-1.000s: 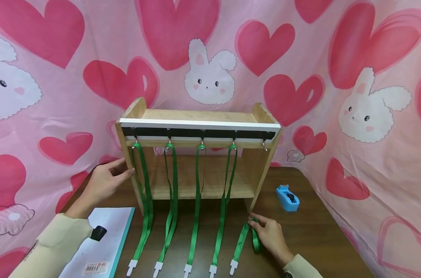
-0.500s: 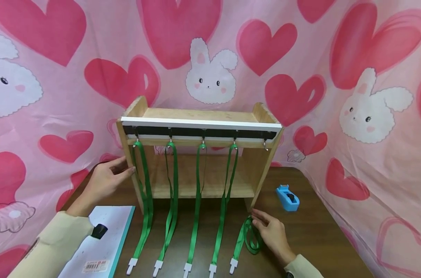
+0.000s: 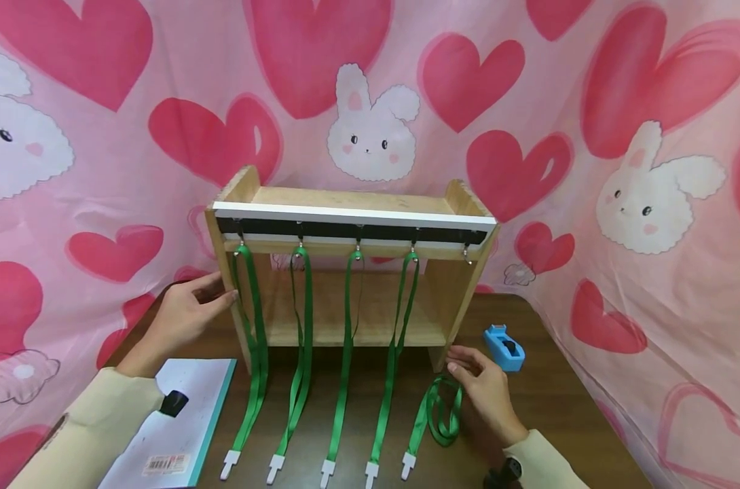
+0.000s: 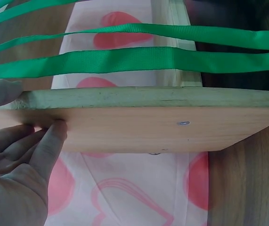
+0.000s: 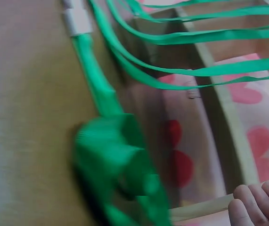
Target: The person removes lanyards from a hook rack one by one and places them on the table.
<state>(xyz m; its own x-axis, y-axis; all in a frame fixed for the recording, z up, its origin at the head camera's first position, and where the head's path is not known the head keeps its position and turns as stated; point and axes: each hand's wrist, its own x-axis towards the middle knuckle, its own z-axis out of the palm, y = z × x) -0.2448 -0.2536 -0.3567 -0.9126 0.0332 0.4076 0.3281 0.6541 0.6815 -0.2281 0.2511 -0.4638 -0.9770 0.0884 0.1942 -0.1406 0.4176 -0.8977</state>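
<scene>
A wooden shelf (image 3: 345,204) stands on a dark table, with a black hook rail across its front. Several green lanyards (image 3: 345,339) hang from the hooks, and their white clips lie on the table. The rightmost hook (image 3: 466,255) is bare. My left hand (image 3: 187,316) rests on the shelf's left side panel (image 4: 148,122) with straight fingers (image 4: 49,141), thumb at the front edge. A loose green lanyard (image 3: 440,414) lies looped on the table by the shelf's right foot. My right hand (image 3: 486,390) hovers at that loop's upper end. In the right wrist view its fingertips (image 5: 254,205) hold nothing and the lanyard (image 5: 115,169) is blurred.
A blue tape dispenser (image 3: 504,346) sits on the table right of the shelf. A white notebook with a teal edge (image 3: 180,421) lies at the front left. Pink cloth with hearts and rabbits (image 3: 590,170) closes in the back and both sides.
My right hand has moved up from the front of the table towards the shelf's right foot. The loose lanyard has shifted from a narrow strand into a wider loop. The left hand stays put.
</scene>
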